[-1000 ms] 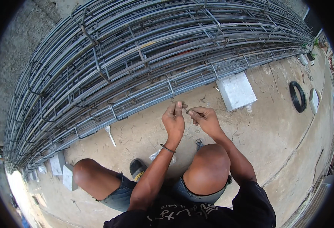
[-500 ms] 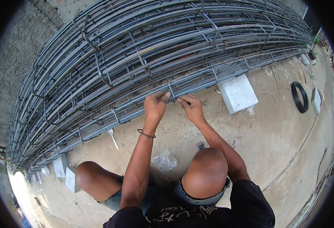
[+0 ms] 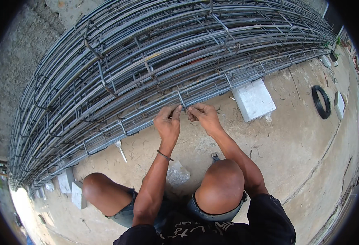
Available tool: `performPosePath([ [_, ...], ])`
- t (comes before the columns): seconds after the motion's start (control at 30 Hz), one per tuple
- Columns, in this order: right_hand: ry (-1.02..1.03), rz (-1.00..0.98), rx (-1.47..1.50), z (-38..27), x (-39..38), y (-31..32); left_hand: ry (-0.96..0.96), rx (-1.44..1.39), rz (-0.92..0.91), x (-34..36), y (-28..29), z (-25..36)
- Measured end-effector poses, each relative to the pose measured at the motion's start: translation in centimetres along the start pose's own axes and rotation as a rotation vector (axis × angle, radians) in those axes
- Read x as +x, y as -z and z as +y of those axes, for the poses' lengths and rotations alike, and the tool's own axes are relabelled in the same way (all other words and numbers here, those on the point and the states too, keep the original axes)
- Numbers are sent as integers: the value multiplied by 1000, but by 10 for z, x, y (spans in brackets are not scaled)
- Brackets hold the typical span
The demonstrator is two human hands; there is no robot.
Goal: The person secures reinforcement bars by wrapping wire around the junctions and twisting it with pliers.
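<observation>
My left hand and my right hand meet at the near lower edge of a long steel rebar cage. Both are closed, thumbs pinched against fingers, beside the bottom of a stirrup that crosses the ribbed bars. Only a narrow gap lies between the fingertips. What they pinch is too small and too hidden to make out. The left wrist wears a dark band.
More rebar cages are piled behind. A white block stands by the near cage, right of my hands. Farther right lie a black wire coil and a smaller white block. Clear plastic and a white plastic utensil are on the concrete.
My left hand has shifted slightly down, off the top of the near bar, and its wrist has turned. The right hand's fingers have curled in more and sit slightly nearer the left.
</observation>
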State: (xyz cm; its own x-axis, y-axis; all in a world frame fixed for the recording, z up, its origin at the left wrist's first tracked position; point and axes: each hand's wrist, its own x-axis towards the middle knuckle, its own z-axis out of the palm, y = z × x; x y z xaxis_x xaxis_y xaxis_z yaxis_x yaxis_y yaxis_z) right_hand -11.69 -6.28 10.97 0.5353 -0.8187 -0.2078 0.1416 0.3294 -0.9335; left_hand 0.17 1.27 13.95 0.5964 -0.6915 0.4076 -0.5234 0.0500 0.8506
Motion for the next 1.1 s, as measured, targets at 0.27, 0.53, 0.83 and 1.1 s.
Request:
performPosePath([
  [0.27,36,13,-59,-3,-7,-7,-310,160,35,-35,-13,-13],
  [0.53,-192,125,232,-16,-14,-7,724,-443,-14,-10,-8,8],
  [0.83,49,-50,-245,-33,-15,-45,303,-219,-130,-42,-25,-39],
  [1.1,-16,130,-171,-2,-10,40,535,-345,113,-34,-11,4],
])
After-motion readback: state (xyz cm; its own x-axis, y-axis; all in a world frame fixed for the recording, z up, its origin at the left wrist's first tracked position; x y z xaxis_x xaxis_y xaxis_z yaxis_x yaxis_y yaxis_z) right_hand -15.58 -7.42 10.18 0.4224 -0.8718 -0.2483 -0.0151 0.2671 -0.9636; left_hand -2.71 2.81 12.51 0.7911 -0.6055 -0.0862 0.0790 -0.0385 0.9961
